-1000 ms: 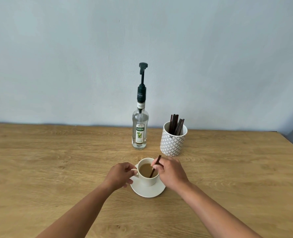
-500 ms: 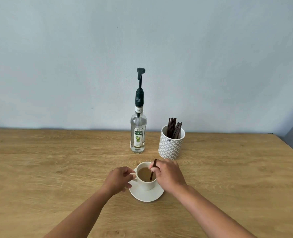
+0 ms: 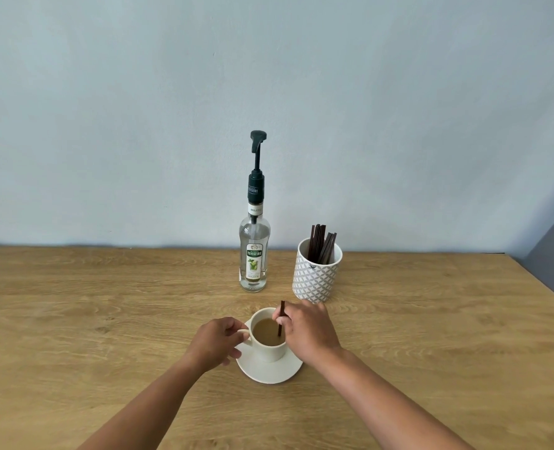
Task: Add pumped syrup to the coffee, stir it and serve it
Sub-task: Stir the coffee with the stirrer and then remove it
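A white cup of light brown coffee stands on a white saucer near the table's front middle. My left hand grips the cup's handle on its left side. My right hand pinches a dark brown stir stick, which stands nearly upright with its lower end in the coffee at the cup's right side. Behind the cup stands a clear syrup bottle with a dark green pump, untouched.
A white patterned holder with several dark stir sticks stands just behind my right hand, right of the bottle. The wooden table ends at a pale wall behind and at an edge on the far right.
The stick has gone from tilted to nearly upright and shifted across the coffee as my right hand moved. My left hand stayed on the handle. The camera tipped slightly.
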